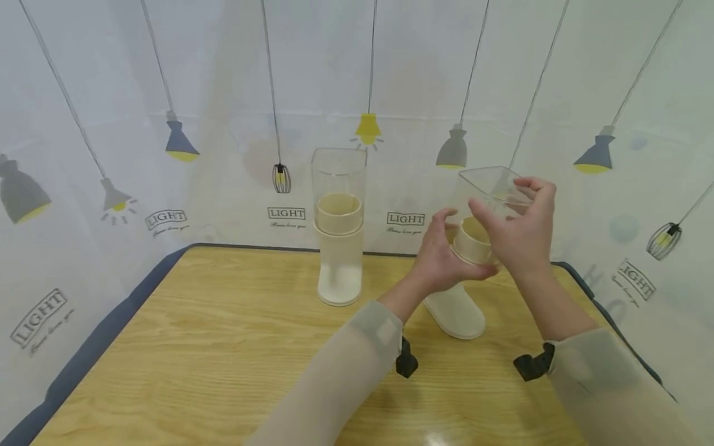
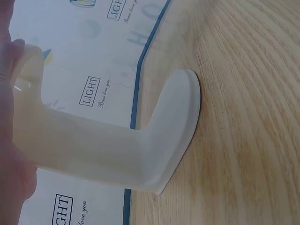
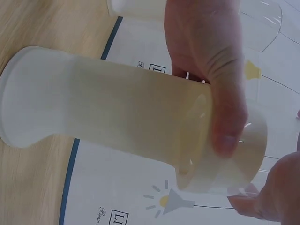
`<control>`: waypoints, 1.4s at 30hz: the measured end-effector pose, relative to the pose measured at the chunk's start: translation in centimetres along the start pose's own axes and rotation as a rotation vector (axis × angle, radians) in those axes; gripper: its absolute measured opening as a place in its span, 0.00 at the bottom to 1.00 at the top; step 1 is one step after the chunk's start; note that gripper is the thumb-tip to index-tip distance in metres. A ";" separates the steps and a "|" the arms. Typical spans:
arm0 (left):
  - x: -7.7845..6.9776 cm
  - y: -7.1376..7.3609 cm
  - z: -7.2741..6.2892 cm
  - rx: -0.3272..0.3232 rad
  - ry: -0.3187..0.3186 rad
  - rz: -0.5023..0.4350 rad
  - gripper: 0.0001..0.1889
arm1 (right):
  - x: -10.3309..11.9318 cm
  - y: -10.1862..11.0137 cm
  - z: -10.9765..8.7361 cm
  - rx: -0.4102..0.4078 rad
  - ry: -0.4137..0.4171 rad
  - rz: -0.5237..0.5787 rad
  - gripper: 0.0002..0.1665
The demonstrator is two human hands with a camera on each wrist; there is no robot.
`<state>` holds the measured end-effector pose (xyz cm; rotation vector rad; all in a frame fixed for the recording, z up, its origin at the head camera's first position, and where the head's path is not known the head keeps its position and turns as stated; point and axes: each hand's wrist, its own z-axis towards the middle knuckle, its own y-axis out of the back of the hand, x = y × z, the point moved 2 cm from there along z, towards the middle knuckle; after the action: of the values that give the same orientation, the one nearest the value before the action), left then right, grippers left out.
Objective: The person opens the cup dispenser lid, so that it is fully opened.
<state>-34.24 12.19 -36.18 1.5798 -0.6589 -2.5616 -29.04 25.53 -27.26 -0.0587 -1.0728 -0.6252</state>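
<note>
A cream boot-shaped stand rests its foot on the table and carries a round cup at its top. My left hand grips it around this cup, with the thumb across the near side in the right wrist view. Rising from the cup is a clear plastic container with an angled rim. My right hand holds this container near its rim, thumb and fingers apart on its wall. Inside the clear wall sits a cream ring. The left wrist view shows the stand's neck.
A second boot-shaped stand stands upright left of the hands, topped by its own clear container. The wooden table has a dark blue back edge. A white curtain printed with lamps hangs behind.
</note>
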 end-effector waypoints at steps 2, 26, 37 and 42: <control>0.0 0.1 0.1 0.002 -0.008 0.005 0.67 | 0.2 0.1 0.0 0.007 -0.019 0.010 0.52; -0.2 0.7 0.3 0.046 -0.021 0.021 0.67 | 1.4 1.0 0.1 -0.016 -0.042 -0.110 0.45; -0.2 1.4 0.3 0.068 -0.020 0.020 0.69 | 2.9 2.3 0.5 0.228 0.115 -0.394 0.52; -0.1 1.4 0.4 0.077 -0.017 0.036 0.69 | 2.6 2.8 0.4 0.217 0.061 -0.362 0.53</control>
<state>-34.72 11.06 -35.37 1.5551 -0.7885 -2.5561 -27.11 26.76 -24.19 0.3481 -1.0952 -0.8253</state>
